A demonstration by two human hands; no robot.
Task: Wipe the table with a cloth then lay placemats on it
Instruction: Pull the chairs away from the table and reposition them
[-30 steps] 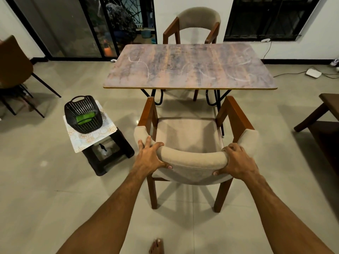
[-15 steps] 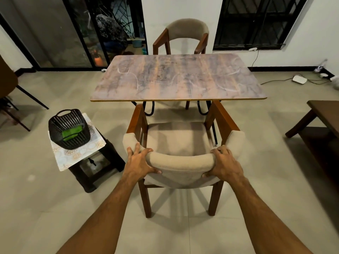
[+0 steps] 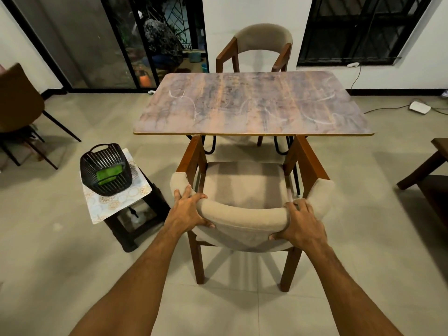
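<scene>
At the near edge, both hands, left hand (image 3: 188, 209) and right hand (image 3: 299, 223), grip the chair (image 3: 242, 214), now pushed closer under the table (image 3: 252, 105); the cloth (image 3: 108, 174) waits in the basket (image 3: 104, 170), so wiping hasn't started.

A padded wooden chair (image 3: 244, 187) stands near, a matching chair (image 3: 261, 44) far. At left, a black basket (image 3: 106, 169) sits on a low stool (image 3: 135, 221)
</scene>
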